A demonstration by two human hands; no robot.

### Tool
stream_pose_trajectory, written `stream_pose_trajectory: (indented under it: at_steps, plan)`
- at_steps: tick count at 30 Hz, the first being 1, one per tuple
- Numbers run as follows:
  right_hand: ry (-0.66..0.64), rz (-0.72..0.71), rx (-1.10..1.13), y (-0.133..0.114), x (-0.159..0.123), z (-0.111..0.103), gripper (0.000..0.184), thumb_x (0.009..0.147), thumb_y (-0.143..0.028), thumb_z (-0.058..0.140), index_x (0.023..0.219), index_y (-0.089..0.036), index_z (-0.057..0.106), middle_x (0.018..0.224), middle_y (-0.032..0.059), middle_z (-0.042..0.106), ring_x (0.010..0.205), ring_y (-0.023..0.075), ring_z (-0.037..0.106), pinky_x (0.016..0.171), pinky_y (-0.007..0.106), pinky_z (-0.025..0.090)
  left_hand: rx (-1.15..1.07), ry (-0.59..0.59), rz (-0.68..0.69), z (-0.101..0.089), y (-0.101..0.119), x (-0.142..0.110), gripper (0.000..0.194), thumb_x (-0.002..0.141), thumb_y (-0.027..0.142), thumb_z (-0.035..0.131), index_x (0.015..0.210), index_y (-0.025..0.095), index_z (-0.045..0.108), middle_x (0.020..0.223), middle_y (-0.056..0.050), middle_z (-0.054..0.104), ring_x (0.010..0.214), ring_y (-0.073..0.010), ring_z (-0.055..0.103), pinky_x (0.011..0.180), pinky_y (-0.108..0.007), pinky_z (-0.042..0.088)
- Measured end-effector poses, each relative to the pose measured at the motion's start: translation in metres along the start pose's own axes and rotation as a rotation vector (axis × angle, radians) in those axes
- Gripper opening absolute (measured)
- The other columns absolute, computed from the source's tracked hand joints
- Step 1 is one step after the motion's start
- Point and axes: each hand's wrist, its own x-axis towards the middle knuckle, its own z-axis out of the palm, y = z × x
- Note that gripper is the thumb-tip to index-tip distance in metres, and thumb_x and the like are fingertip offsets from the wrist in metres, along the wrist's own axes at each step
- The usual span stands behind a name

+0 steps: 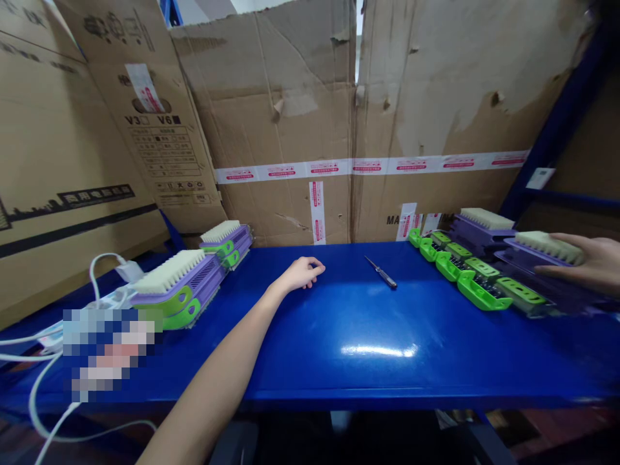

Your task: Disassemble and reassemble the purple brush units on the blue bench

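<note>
My left hand rests above the middle of the blue table, fingers loosely curled, with nothing visible in them. At the far right, my right hand closes around a purple part with a cream ridged top, thumb at the near side and fingers over the far side. Behind it sits a similar purple part with a cream top. Left of that hand lie several green curved pieces and clear-and-green pieces. A thin screwdriver lies between my hands.
Stacked purple-and-green parts with cream ridged tops stand on the left of the blue table. White cables and a power strip lie beyond them. Cardboard sheets wall the back; a blue post rises right.
</note>
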Motion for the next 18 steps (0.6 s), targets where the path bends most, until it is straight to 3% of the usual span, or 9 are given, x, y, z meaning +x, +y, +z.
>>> stream_pose_trajectory:
  at_steps: [3,8,13,18]
  plan:
    - [-0.126,0.069,-0.087,-0.016,-0.008,-0.014,0.085,0.068,-0.074,0.052,0.138,-0.028,0.042,0.115,0.0202,0.058,0.073,0.0292,0.055,0.053,0.034,0.033,0.015,-0.005,0.003,0.0,0.001,0.0,0.031,0.084,0.04,0.053,0.1,0.015,0.061,0.061,0.002,0.056,0.044,-0.0078,0.051,0.038,-0.017,0.034]
    - [-0.192,0.131,-0.115,-0.04,-0.015,-0.031,0.083,0.069,-0.069,0.056,0.14,-0.03,0.038,0.124,0.0198,0.053,0.083,0.0337,0.055,0.055,0.035,0.03,0.032,-0.002,0.006,0.0,0.001,-0.001,0.03,0.085,0.038,0.051,0.1,0.014,0.061,0.061,0.001,0.056,0.044,-0.0081,0.051,0.037,-0.017,0.033]
    - [-0.165,0.153,-0.072,-0.039,-0.01,-0.026,0.09,0.062,-0.064,0.068,0.14,-0.03,0.039,0.124,0.0236,0.052,0.089,0.037,0.055,0.056,0.035,0.025,0.039,0.0,0.021,0.0,0.001,0.0,0.031,0.083,0.04,0.054,0.099,0.014,0.061,0.061,0.001,0.056,0.045,-0.0083,0.051,0.038,-0.017,0.034]
    - [-0.154,0.192,-0.04,-0.03,-0.004,-0.016,0.099,0.053,-0.072,0.07,0.137,-0.03,0.042,0.121,0.0258,0.052,0.093,0.0417,0.054,0.057,0.035,0.023,0.046,0.001,0.019,0.0,0.001,-0.001,0.031,0.083,0.04,0.053,0.099,0.014,0.062,0.061,0.001,0.056,0.045,-0.0084,0.051,0.039,-0.017,0.034]
